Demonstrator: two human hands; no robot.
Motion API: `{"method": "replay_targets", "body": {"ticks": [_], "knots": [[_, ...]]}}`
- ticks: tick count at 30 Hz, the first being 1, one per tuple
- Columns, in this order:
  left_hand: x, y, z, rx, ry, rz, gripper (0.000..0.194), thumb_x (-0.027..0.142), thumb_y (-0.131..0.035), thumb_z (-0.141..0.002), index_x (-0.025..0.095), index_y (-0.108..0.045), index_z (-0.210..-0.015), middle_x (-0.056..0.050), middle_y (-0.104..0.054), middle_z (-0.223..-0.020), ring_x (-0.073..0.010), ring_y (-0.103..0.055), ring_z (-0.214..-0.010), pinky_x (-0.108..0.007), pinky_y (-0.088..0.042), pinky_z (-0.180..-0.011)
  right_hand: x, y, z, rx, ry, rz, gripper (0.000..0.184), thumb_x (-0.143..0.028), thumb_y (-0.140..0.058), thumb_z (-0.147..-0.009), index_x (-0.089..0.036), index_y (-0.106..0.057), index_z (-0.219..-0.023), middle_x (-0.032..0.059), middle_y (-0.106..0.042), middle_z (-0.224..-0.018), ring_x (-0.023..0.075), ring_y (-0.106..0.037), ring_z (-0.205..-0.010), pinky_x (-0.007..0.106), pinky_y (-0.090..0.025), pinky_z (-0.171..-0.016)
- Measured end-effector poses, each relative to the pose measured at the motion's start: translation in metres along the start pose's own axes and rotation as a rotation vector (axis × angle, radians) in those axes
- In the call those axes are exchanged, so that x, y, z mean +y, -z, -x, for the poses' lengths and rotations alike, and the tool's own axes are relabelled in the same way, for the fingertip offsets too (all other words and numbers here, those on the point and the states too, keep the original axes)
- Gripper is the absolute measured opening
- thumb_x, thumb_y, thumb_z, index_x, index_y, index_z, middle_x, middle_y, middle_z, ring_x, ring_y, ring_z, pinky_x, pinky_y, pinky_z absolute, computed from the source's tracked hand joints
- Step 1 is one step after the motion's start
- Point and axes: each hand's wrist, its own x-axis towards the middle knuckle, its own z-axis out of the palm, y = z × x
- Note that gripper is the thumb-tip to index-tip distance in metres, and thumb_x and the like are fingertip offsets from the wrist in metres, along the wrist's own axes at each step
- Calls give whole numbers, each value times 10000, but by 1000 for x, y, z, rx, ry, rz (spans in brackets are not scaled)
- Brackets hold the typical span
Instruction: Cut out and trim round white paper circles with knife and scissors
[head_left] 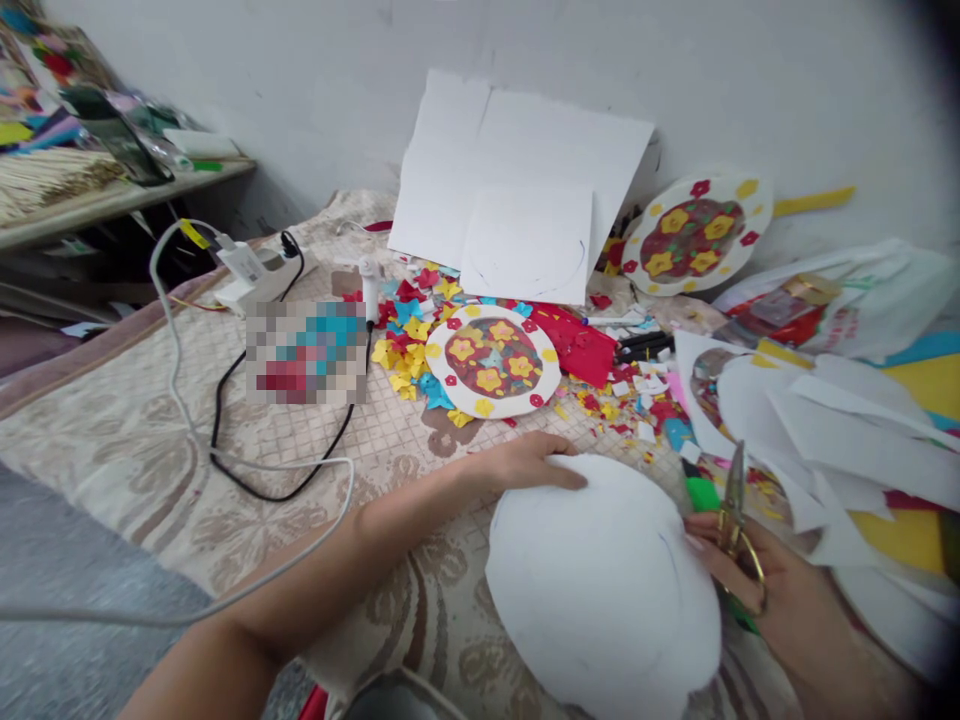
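A roughly round piece of white paper (pixel 600 590) with a faint pencil curve near its right side is in front of me. My left hand (pixel 536 465) grips its upper left edge, thumb and fingers closed on it. Gold-handled scissors (pixel 739 490) are in my right hand (pixel 772 580), blades pointing up and away; its fingertips also touch the paper's right edge. Beyond the paper lies a white-rimmed disc (pixel 544 385) decorated with red and yellow paper flowers. A similar round fan (pixel 761 225) with a yellow handle leans on the wall.
Paper flowers (pixel 405 365) and coloured scraps litter the patterned tablecloth (pixel 285 530). White sheets (pixel 517 170) lean against the wall. White offcuts (pixel 862 430) and a plastic bag (pixel 877 300) crowd the right. A power strip (pixel 262 285), looping cables and a white glue gun (pixel 370 290) are at left.
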Motion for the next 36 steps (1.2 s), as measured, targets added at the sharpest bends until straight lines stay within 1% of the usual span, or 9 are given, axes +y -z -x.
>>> {"method": "replay_targets", "body": {"ticks": [5, 11, 15, 19, 23, 26, 30, 33, 36], "knots": [[1, -1, 1, 6, 3, -3, 329, 385, -701, -804, 189, -692, -1069, -30, -722, -1032, -226, -680, -958, -287, -523, -791, -3, -1, 0, -4, -9, -10, 366, -493, -800, -628, -227, -732, -868, 53, -757, -819, 253, -719, -765, 323, -593, -702], [-1, -1, 0, 11, -4, -5, 337, 392, -698, -795, 188, -694, -1063, -26, -716, -1013, -221, -678, -940, -288, -518, -785, -16, -3, 2, 37, -22, 16, 314, -469, -802, -597, -258, -748, -823, 67, -769, -825, 287, -723, -816, 348, -589, -748], [-1, 0, -1, 11, -3, -8, 347, 398, -698, -792, 186, -694, -1067, -35, -719, -1022, -227, -677, -942, -296, -516, -788, -21, 1, -1, 23, -74, 20, 341, -473, -806, -557, -250, -752, -809, 66, -774, -815, 282, -720, -767, 332, -590, -675], [0, 1, 0, 2, 9, -19, 344, 392, -701, -798, 183, -691, -1071, -46, -715, -1053, -236, -672, -976, -297, -511, -793, -24, 2, -2, -4, -46, 69, 312, -474, -784, -578, -241, -754, -784, 51, -762, -751, 254, -704, -695, 315, -582, -628], [4, 3, 3, -5, 25, -19, 363, 411, -702, -809, 185, -687, -1093, -45, -712, -1082, -236, -670, -1006, -294, -504, -819, -28, -2, 3, 89, -4, 47, 297, -482, -739, -621, -234, -736, -784, 45, -749, -742, 238, -691, -670, 311, -571, -598], [5, 3, 4, -7, 40, -10, 367, 405, -708, -806, 185, -685, -1098, -42, -713, -1089, -235, -671, -1012, -290, -505, -822, -25, -2, 5, 90, -13, 27, 306, -471, -747, -640, -226, -731, -823, 46, -751, -778, 228, -687, -685, 301, -565, -603], [4, 4, 3, -11, 51, 18, 358, 395, -714, -804, 191, -688, -1097, -31, -718, -1075, -228, -676, -1003, -282, -512, -811, -15, -1, 5, 39, -45, -16, 342, -463, -779, -650, -220, -728, -886, 35, -744, -780, 212, -673, -695, 280, -547, -606], [2, 4, 2, -6, 58, 47, 357, 400, -735, -789, 195, -695, -1079, -27, -719, -1068, -228, -678, -1001, -279, -517, -800, -13, 0, 4, 22, -53, -49, 338, -452, -797, -629, -214, -723, -857, 32, -733, -753, 212, -662, -679, 284, -541, -596], [0, 4, 2, 0, 69, 95, 358, 415, -755, -775, 199, -699, -1055, -27, -722, -1045, -219, -687, -965, -267, -525, -763, -16, 1, 3, 41, -65, -60, 339, -457, -801, -621, -216, -726, -847, 27, -723, -738, 207, -646, -652, 285, -527, -578]]}}
